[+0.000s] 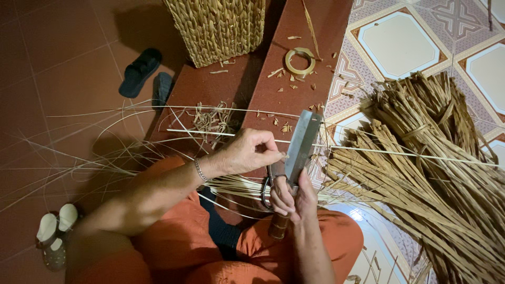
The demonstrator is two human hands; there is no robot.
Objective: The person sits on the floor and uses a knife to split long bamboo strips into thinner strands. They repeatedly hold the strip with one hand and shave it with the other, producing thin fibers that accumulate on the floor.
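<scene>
One long pale strip (368, 151) is lying across the flat blade of the knife (302, 142), and we are pinching it against the blade edge with the thumb and fingertips of our left hand (247, 152), which are pressed together on it. Our right hand (292, 197) is closing around the knife's wooden handle, held upright over our lap above the red step (273, 89). Many thin finished strips (105, 152) are fanning out to our left over the red floor tiles, and shavings (213, 120) are littering the step, so we are judging a fair share as already worked. Much more is remaining: a large bundle of coarse brown stalks (431, 173) is lying on the patterned floor to our right, seemingly untouched. Farther off, a tape roll (300, 61), a woven basket (216, 29) and dark sandals (139, 71) are resting.
</scene>
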